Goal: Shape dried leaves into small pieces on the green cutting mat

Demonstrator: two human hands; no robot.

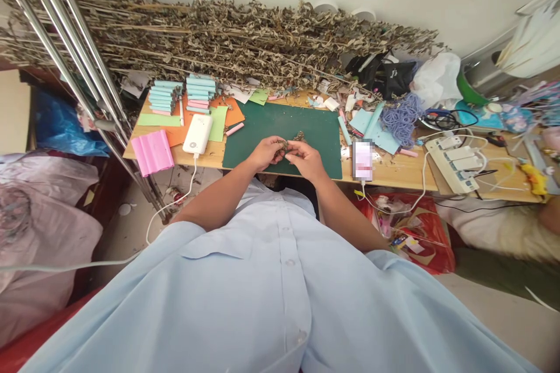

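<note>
Brown-grey, crumpled dried leaves pinched between fingertips of left hand and right hand, grips nearly closed, over near edge of green mat.

- From here I can't make out a single word or number for certain.
- White device on the left: faint dark marks, too small to read.
- Black bag at the back: small white lettering, illegible to me.
- Phone: its screen is blurred over.
- Red bag below: pale printing, unreadable.
</note>
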